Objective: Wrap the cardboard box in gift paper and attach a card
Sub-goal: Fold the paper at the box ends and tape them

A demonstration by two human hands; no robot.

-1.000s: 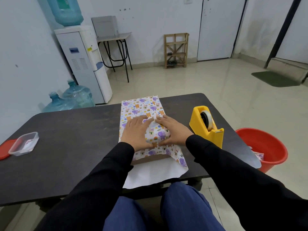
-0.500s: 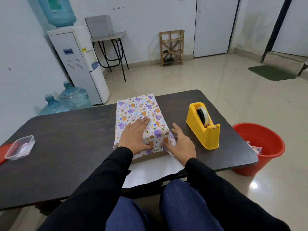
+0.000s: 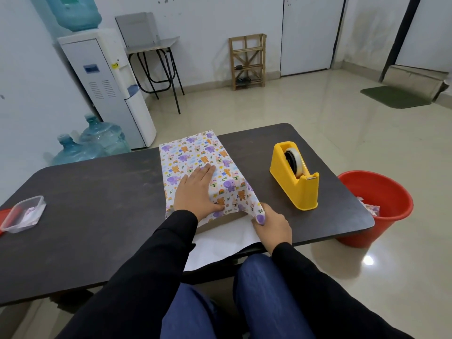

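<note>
paper [image 3: 195, 157] is draped over the box mid table [image 3: 97, 204]. box itself is mostly hidden, long axis running straight away from the person. left hand [image 3: 195, 192] lies flat on top, fingers straight, pinning it. right hand [image 3: 271, 226] pinches the loose near-right corner at the box's near end. dispenser [image 3: 296, 182] sits to the right, so i'd guess the right hand is closer for tape.

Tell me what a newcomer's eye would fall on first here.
The cartoon-animal gift paper in the middle of the table, with the left hand flat on it and the right hand pinching its near right corner. Then the yellow tape dispenser to its right and the red bucket on the floor beyond.
</note>
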